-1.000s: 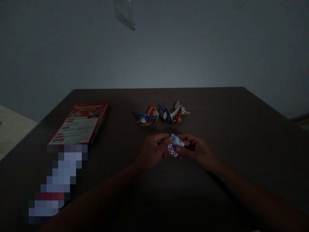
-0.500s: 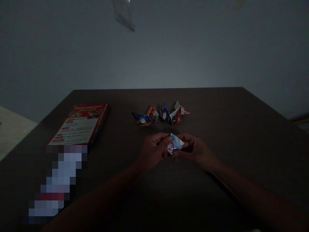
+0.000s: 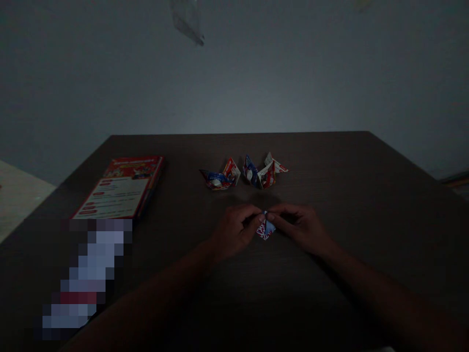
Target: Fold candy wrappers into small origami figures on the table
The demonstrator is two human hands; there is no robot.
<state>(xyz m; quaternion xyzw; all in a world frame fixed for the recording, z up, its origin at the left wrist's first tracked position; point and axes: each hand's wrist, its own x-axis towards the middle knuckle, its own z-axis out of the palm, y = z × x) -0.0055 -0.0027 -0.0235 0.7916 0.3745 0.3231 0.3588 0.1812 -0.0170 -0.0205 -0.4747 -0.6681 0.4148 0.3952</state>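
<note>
A small folded paper piece, patterned red and white on its left and pale blue on its right, hangs point-down between my hands. My left hand pinches its upper left edge between thumb and fingers. On the other side, my right hand pinches the top right edge, thumb in front. The fingertips of both hands nearly meet at the paper's top. Beyond them on the table stand a blue and red folded paper boat shape and, to its right, another folded paper shape in blue, white and red.
A stack of printed sheets with a red heading lies at the left of the dark table. Below it is a pixelated pale patch. A pale wall rises behind the table, with a translucent object at the top.
Both hands have shifted their grip to the paper's top, fingertips closer together. The paper now shows lower down as a narrower diamond. The folded shapes beyond have not moved.
</note>
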